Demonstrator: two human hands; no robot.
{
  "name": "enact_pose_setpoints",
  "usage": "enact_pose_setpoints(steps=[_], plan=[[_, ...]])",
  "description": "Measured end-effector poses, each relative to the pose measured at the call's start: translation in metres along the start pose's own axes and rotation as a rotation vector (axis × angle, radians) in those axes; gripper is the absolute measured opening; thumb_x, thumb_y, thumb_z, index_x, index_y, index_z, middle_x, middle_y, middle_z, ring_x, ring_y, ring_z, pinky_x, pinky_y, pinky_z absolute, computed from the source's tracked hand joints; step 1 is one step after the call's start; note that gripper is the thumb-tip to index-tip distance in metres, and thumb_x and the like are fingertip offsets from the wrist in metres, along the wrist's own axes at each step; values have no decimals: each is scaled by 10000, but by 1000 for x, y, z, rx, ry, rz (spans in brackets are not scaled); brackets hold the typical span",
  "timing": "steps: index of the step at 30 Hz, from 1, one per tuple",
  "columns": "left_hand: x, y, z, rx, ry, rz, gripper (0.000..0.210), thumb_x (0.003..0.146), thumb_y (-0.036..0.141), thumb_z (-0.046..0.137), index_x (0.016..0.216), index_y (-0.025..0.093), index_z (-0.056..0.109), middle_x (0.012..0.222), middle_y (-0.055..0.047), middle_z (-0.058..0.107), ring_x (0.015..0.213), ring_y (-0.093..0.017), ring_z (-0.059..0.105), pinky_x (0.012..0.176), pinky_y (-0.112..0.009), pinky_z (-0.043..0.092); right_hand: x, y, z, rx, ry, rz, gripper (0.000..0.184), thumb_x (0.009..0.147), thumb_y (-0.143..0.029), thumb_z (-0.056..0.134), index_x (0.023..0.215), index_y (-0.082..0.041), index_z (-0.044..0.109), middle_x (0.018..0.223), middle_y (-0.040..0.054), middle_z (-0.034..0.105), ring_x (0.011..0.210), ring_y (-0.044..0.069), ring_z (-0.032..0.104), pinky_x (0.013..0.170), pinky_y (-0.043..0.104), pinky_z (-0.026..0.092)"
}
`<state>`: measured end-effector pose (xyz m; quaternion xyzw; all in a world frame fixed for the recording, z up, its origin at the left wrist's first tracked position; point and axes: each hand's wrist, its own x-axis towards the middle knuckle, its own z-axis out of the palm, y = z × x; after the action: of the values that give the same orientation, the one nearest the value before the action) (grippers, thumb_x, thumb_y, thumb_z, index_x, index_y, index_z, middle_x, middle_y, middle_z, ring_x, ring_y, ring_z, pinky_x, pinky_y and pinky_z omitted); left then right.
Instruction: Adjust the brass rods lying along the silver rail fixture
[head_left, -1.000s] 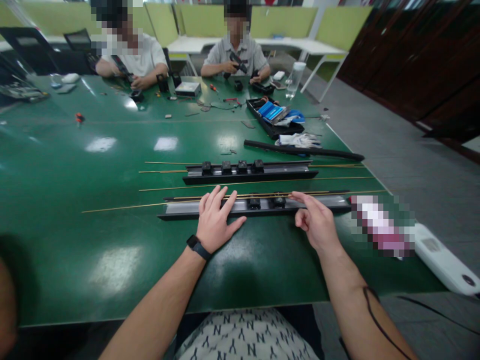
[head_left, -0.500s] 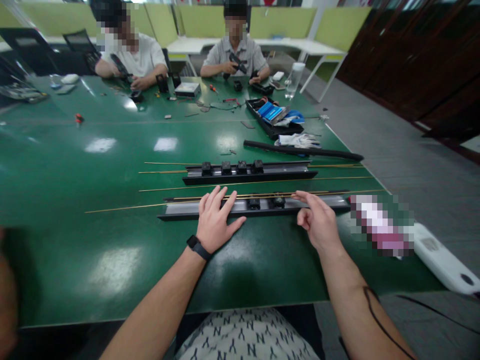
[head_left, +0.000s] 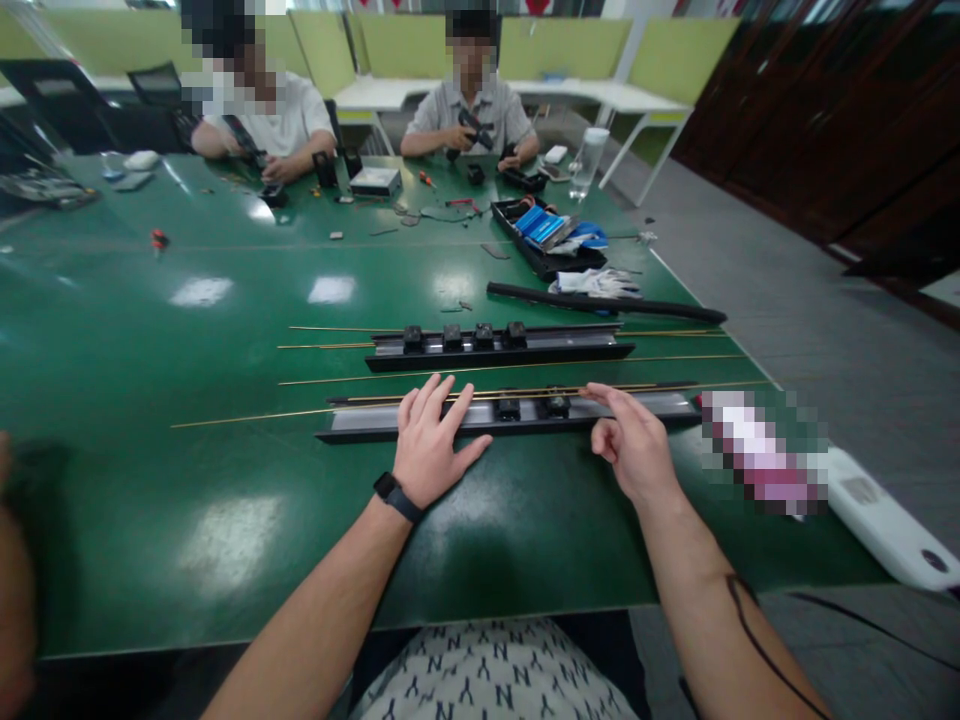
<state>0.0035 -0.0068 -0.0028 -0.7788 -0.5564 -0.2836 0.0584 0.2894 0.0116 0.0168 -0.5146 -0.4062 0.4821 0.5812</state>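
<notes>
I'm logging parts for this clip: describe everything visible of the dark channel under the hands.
The long, straight channel has black walls and a shiny grey, metal-looking inside. It lies open side up on the green table, running left to right. Two black blocks show inside, between the hands. Thin golden rods run along its far edge. The left hand lies spread across it; the right hand reaches over its right part. Firm contact cannot be told.

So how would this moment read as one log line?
left hand: spread over near channel | right hand: fingers at gold rods | far channel: four black blocks
</notes>
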Motion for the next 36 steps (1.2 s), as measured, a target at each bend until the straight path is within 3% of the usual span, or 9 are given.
enact_pose_setpoints(steps=[36], plan=[[0, 0, 0, -7, -13, -9, 674, 927, 549, 666, 1512, 242, 531, 1579, -151, 505, 1526, -339, 387, 1254, -531, 239, 1, 2, -2, -11, 5, -3, 377, 911, -513, 705, 1130, -216, 781, 1156, 108, 759, 425, 47, 534, 320, 191, 206]])
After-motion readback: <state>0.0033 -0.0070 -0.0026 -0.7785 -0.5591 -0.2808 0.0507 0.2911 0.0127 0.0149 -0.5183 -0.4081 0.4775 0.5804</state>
